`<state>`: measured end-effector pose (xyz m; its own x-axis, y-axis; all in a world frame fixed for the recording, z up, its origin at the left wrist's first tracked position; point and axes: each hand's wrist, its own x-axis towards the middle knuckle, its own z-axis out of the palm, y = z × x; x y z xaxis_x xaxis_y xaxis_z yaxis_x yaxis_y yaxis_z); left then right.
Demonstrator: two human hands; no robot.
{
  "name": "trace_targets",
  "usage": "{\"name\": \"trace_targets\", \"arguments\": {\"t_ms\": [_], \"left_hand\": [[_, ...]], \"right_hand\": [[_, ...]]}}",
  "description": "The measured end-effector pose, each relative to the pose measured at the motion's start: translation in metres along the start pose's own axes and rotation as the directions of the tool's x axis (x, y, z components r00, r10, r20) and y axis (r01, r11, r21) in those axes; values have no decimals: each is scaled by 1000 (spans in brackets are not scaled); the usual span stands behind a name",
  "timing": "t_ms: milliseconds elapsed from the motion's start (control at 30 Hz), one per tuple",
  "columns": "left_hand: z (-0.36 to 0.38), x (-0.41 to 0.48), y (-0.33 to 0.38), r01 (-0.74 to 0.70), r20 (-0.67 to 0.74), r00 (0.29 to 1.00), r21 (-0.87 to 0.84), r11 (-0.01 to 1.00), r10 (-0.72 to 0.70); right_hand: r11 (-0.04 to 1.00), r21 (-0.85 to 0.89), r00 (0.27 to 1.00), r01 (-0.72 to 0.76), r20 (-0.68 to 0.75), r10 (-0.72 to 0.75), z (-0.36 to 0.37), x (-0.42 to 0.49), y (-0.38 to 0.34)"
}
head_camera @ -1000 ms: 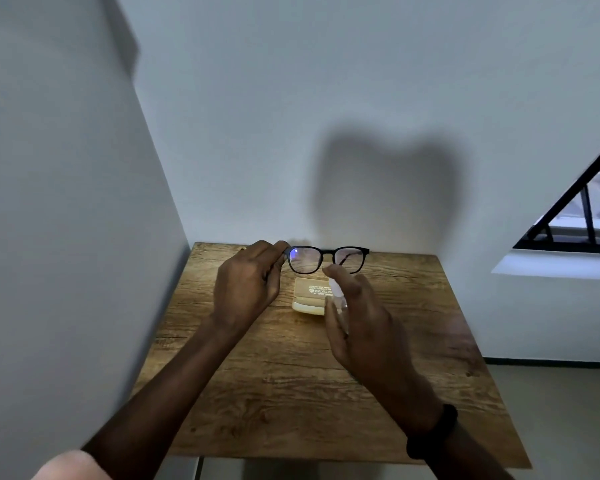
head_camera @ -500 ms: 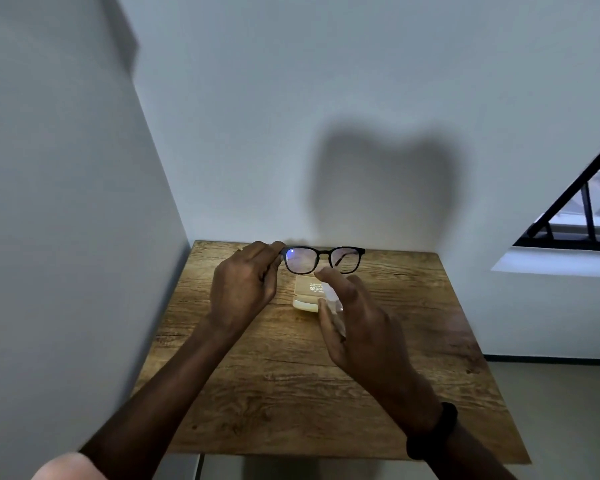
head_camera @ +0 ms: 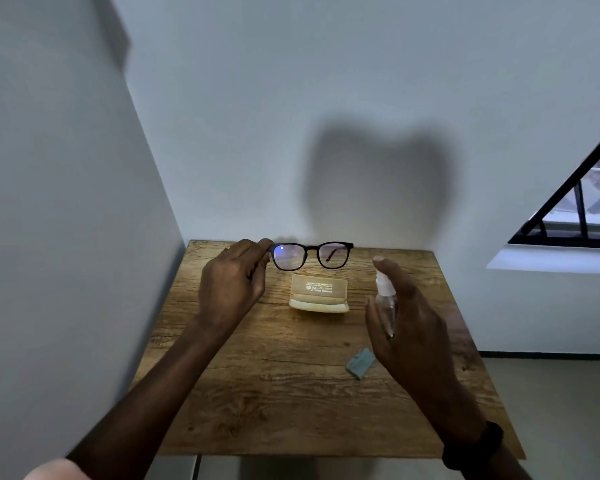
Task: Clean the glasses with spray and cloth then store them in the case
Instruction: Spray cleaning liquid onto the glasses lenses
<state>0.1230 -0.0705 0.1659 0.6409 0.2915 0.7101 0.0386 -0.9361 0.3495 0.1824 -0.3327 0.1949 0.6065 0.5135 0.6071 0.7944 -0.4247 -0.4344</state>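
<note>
Currently the left hand [head_camera: 232,284] pinches the glasses [head_camera: 310,255] by a corner and the right hand [head_camera: 411,327] grips the spray [head_camera: 386,289] at their 4 o'clock, so a misaimed squirt could wet the case [head_camera: 319,293].

Wood-grain table [head_camera: 274,393], square top, and there are two things on it. A cream case [head_camera: 319,297] sits open toward the far edge, lid tipped up. A small grey-blue cloth [head_camera: 360,363] lies nearer, off to the right, apart from the case.
</note>
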Motion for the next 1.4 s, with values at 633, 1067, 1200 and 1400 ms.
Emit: {"name": "trace_targets", "arguments": {"t_ms": [633, 1067, 1200, 1400], "left_hand": [[4, -2, -1, 0, 26, 1000, -11, 1000, 0], [3, -5, 7, -120, 62, 991, 90, 989, 114], [1, -6, 17, -215, 98, 975, 148, 965, 202], [-2, -5, 21, -230, 95, 972, 200, 952, 214]], "right_hand": [[1000, -19, 1000, 19, -23, -19, 5, -1, -5], [993, -38, 994, -109, 17, 110, 16, 17, -4], [985, -132, 993, -109, 28, 114, 19, 41, -8], [953, -303, 988, -19, 142, 65, 35, 53, -18]]}}
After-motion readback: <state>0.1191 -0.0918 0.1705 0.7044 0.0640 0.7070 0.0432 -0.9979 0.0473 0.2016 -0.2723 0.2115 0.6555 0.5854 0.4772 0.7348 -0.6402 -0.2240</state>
